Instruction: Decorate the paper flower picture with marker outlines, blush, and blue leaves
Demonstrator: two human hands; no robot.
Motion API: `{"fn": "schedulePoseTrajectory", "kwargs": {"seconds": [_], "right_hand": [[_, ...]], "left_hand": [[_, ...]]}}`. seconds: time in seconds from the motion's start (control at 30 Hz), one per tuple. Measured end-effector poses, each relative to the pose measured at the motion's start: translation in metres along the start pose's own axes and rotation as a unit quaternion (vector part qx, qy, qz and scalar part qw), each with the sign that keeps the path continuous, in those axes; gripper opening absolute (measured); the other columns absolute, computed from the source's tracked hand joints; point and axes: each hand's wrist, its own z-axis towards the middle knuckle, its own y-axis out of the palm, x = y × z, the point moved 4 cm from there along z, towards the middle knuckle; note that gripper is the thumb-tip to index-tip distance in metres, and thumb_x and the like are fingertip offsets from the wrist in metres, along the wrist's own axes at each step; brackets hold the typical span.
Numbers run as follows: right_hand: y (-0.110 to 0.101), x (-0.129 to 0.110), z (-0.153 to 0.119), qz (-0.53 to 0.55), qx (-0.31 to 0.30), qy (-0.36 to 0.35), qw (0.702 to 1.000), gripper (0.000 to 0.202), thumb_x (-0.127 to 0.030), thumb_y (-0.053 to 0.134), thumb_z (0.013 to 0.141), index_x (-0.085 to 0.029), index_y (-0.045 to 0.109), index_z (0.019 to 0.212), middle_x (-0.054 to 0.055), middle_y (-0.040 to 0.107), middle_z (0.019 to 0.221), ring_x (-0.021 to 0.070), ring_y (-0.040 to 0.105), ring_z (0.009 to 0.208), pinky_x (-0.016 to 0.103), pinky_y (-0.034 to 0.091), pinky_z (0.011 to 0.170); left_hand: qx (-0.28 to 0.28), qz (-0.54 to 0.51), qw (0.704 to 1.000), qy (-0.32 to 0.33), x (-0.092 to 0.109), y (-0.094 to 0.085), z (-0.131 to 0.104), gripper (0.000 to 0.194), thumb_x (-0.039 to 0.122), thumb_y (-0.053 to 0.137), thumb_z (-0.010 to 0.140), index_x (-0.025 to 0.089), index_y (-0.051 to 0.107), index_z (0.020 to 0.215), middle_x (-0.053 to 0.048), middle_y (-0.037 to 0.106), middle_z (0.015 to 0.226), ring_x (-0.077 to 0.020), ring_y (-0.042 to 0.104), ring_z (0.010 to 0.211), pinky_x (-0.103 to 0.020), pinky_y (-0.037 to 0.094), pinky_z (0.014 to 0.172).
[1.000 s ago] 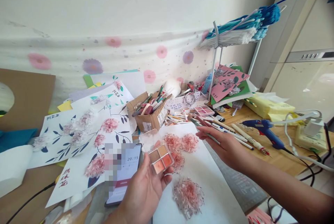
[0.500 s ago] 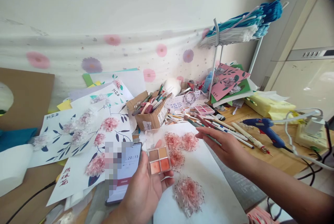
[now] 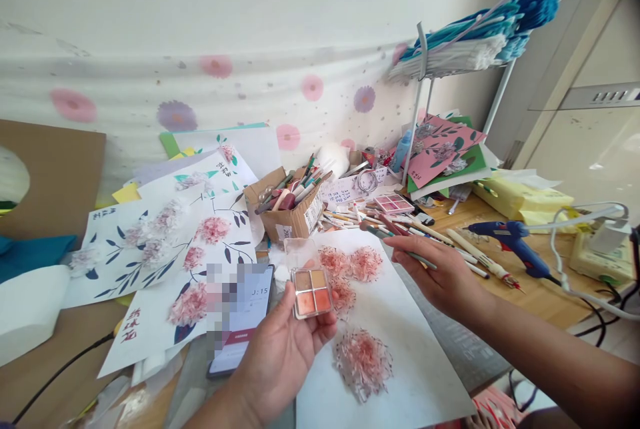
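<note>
My left hand (image 3: 287,342) holds a small square palette (image 3: 311,292) with four pans, brown, tan and two orange-red, its clear lid (image 3: 301,253) flipped up. My right hand (image 3: 433,275) grips a thin green-handled brush (image 3: 417,257) that points up and left; its tip is near other brushes. Below and between the hands lies a white sheet (image 3: 420,362) bearing fluffy pink flowers: several close together at the top (image 3: 365,263) and a bigger one (image 3: 364,363) lower down.
A phone (image 3: 245,319) lies left of my left hand. Flower pictures (image 3: 150,249) spread farther left. A cardboard box (image 3: 295,219) of brushes, loose brushes, a pink palette (image 3: 394,203), a blue glue gun (image 3: 515,242) and a rack of pipe cleaners (image 3: 460,49) stand behind and right.
The palette has shifted slightly right and up with my left hand, and its lid shows more clearly. My right hand, still with the brush, appears a little farther right. The view has shifted slightly.
</note>
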Motion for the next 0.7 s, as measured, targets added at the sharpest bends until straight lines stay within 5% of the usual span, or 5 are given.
{"fn": "schedulePoseTrajectory", "kwargs": {"seconds": [0.27,0.57,0.7], "right_hand": [[-0.003,-0.007,0.007,-0.023,0.009,0.000,1.000,0.012,-0.018,0.050,0.088,-0.017,0.061,0.092,0.007,0.071,0.083,0.0172,0.068,0.073,0.027,0.053,0.068],[-0.019,-0.007,0.009,-0.005,0.042,-0.015,0.999,0.017,-0.017,0.056,0.085,-0.020,0.063,0.100,0.007,0.070,0.086,0.0176,0.066,0.072,0.028,0.051,0.064],[-0.036,-0.005,0.007,0.091,0.111,0.099,0.985,0.014,-0.024,0.055,0.088,-0.022,0.062,0.100,0.003,0.068,0.076,0.0173,0.065,0.066,0.029,0.051,0.059]], "left_hand": [[0.020,0.008,1.000,0.004,0.002,-0.002,0.002,0.035,0.040,0.040,0.096,0.011,0.056,0.105,-0.013,0.064,0.088,-0.0199,0.061,0.073,-0.034,0.050,0.073],[0.048,0.034,0.998,0.015,0.001,-0.006,0.003,0.046,0.049,0.037,0.094,0.010,0.055,0.111,-0.013,0.063,0.087,-0.0162,0.059,0.066,-0.028,0.051,0.064],[0.069,0.055,0.996,0.015,0.000,-0.008,0.005,0.053,0.055,0.037,0.093,0.008,0.058,0.105,-0.012,0.063,0.077,-0.0152,0.056,0.059,-0.026,0.049,0.057]]}}
